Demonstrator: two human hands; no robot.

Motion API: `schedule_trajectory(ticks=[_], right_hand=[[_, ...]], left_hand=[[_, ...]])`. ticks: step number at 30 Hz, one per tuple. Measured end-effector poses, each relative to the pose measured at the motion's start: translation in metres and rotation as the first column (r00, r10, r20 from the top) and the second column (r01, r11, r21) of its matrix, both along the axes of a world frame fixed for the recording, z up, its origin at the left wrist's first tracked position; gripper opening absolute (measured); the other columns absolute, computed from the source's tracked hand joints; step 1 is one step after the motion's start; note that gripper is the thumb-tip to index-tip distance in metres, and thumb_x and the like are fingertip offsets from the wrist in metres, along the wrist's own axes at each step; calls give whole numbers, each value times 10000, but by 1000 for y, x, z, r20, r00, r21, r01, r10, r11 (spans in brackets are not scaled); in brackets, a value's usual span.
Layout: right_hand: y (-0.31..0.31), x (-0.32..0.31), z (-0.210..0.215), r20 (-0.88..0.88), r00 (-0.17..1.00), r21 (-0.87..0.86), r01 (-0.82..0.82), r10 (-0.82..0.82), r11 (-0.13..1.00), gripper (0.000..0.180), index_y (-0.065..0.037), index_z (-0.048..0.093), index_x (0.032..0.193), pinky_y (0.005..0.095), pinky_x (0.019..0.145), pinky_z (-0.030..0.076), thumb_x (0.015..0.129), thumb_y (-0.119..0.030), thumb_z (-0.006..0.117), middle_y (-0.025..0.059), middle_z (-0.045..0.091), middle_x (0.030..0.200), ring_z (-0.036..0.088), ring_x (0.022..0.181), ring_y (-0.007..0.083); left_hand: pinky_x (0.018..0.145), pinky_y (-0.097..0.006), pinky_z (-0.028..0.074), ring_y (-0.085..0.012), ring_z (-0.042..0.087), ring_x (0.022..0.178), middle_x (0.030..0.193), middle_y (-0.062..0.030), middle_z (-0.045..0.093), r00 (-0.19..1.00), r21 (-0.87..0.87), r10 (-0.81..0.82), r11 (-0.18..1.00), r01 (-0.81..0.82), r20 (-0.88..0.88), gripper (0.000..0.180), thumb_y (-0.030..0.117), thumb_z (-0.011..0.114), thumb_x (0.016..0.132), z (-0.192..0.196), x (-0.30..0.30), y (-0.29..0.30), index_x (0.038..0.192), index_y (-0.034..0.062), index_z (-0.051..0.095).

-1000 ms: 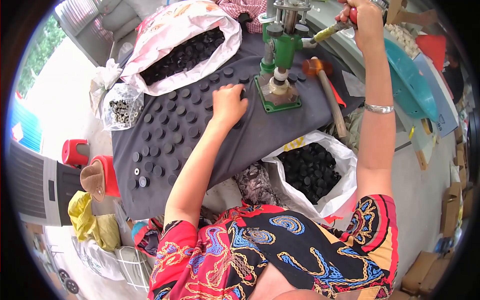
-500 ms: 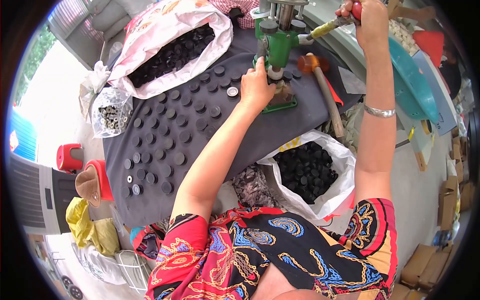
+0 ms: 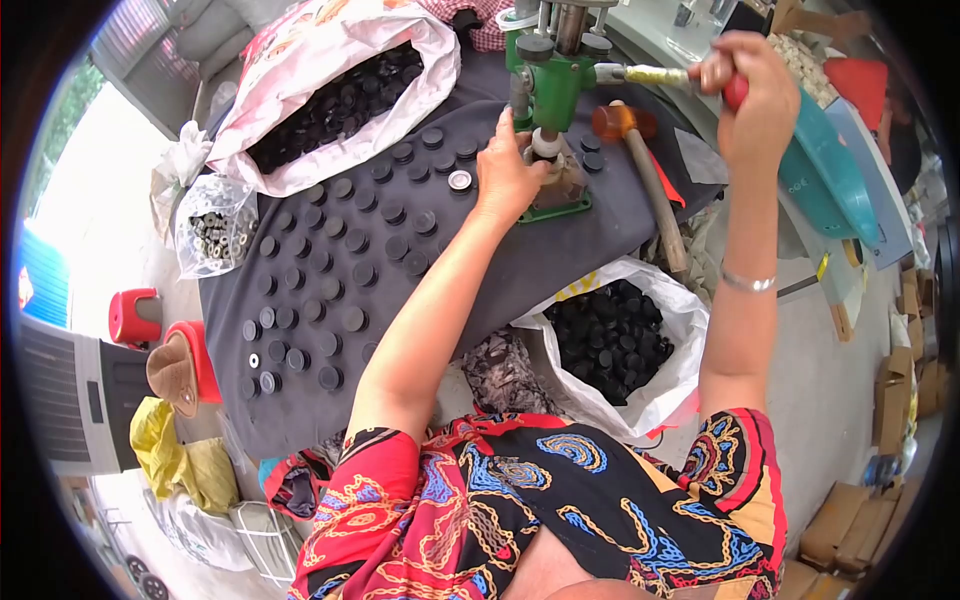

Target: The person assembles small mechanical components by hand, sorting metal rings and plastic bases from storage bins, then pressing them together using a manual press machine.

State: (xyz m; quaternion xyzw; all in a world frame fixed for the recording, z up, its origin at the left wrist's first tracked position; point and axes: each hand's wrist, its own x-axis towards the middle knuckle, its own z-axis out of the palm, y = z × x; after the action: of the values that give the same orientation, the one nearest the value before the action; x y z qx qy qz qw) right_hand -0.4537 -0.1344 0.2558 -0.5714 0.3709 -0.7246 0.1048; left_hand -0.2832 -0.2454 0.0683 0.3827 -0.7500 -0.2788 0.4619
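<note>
A green hand press (image 3: 548, 90) stands on a dark cloth-covered table (image 3: 330, 400). My left hand (image 3: 510, 170) rests at the press base, fingers around a small round part under the ram. Up at the right, my right hand (image 3: 755, 95) grips the red-ended press lever (image 3: 650, 75). Several black round caps (image 3: 345, 260) lie in rows on the cloth left of the press. One silver-faced cap (image 3: 460, 180) lies beside my left hand.
A white bag of black caps (image 3: 330, 85) sits at the table's far side, another white bag (image 3: 615, 335) near my lap. A clear bag of metal rings (image 3: 212, 232) lies at the left edge. A hammer (image 3: 645, 170) lies right of the press. Red stools (image 3: 135, 315) stand below left.
My left hand has moved from the rows of caps up to the press base, carrying a small part there. My right hand has stayed on the lever.
</note>
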Motion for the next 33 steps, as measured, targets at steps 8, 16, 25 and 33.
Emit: schedule_trajectory(ticks=[8,16,25,33], right_hand=[[44,22,-120,23,998,-295,70,-67,953,145,42,562,853,354,762,473,859,-3,424,70,479,624,486,588,160],[19,8,-8,-12,995,113,98,-97,989,218,78,614,894,315,699,514,847,-48,443,47,480,560,498,531,133],[-29,7,49,1,994,123,111,-112,986,214,13,596,797,299,441,459,842,-168,492,60,476,503,476,418,153],[-36,-2,45,-23,992,136,126,-124,983,212,1,604,797,307,443,458,842,-166,483,55,475,513,476,424,153]], left_hand=[[786,-379,509,-299,660,846,913,-139,685,984,-97,173,980,-176,-39,294,57,593,709,9,81,-40,991,65,676],[816,-413,497,-315,642,908,957,-164,671,825,-37,95,995,-90,557,358,173,681,707,-2,81,-9,1059,104,678],[793,-438,493,-379,613,895,929,-182,650,975,-184,57,983,-17,215,453,84,643,683,-1,60,-4,1128,30,582],[791,-411,494,-339,619,888,912,-169,666,950,-137,26,990,18,310,727,109,693,634,10,13,0,1299,-4,422]])
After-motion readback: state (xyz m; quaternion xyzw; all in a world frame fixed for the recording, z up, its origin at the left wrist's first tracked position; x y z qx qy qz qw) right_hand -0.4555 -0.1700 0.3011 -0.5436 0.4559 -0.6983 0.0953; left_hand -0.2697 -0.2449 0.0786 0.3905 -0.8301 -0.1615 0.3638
